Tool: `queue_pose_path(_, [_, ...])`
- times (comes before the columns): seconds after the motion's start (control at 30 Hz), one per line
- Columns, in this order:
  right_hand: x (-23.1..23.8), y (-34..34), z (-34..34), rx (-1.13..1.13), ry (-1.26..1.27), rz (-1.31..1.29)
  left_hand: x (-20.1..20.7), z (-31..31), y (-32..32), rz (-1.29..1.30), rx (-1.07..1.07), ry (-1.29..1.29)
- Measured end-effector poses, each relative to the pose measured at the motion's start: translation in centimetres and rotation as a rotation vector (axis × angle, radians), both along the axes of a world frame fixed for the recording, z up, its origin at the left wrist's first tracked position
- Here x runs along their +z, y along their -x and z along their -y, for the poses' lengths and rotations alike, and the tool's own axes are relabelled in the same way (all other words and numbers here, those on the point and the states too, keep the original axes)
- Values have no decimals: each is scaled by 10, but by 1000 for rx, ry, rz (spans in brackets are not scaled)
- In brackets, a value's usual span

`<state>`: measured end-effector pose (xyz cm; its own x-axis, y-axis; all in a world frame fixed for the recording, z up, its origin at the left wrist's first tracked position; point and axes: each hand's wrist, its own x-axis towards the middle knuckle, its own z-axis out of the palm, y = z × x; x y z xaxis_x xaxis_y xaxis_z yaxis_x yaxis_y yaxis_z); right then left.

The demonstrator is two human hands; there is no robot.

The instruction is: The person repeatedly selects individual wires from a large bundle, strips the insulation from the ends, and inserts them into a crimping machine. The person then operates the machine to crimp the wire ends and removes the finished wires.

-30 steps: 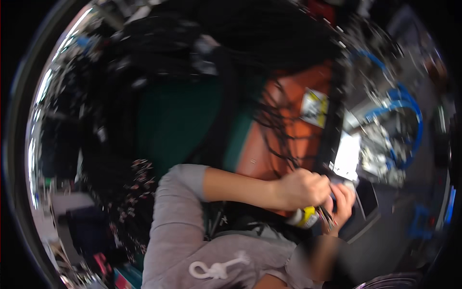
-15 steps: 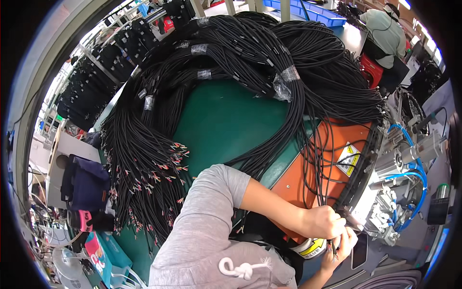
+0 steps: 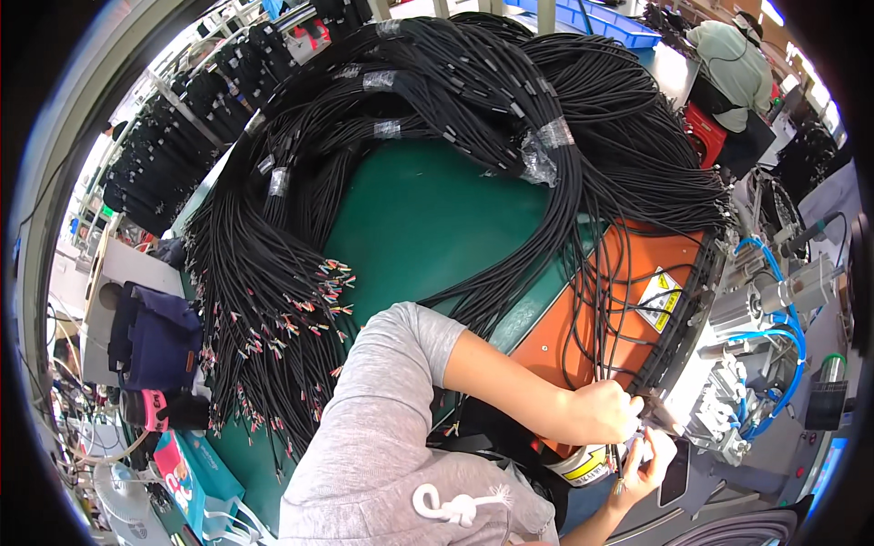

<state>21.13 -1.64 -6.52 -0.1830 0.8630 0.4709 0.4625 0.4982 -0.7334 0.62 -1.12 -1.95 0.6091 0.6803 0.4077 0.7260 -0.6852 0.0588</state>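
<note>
Green surface (image 3: 428, 209) beyond left grip (image 3: 608, 412), which I hold clenched round cables (image 3: 604, 332) trailing away past it, likely to steady them; right grip (image 3: 648, 458) just beside, curled near wire ends (image 3: 620, 485), hold unclear.

Head-worn fisheye, looking down, hands (image 3: 603, 414) close by

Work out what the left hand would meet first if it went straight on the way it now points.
Going straight on, the left hand would probably meet the right hand first, though depth is unclear from this single view.
</note>
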Motion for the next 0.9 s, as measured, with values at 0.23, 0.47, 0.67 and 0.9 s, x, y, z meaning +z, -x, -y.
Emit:
queue_pose_path(0.23, [11,3,15,206,22,-268,-11,-17,6,178,-19,-55])
queue_pose_path(0.47, [10,11,24,0,108,-526,-7,-19,4,395,-195,-145])
queue_pose_path(0.67, [12,3,19,-23,274,-671,-2,-19,1,566,-266,-126])
queue_pose_path(0.9, [23,21,24,-40,366,-658,16,-16,12,428,-320,116])
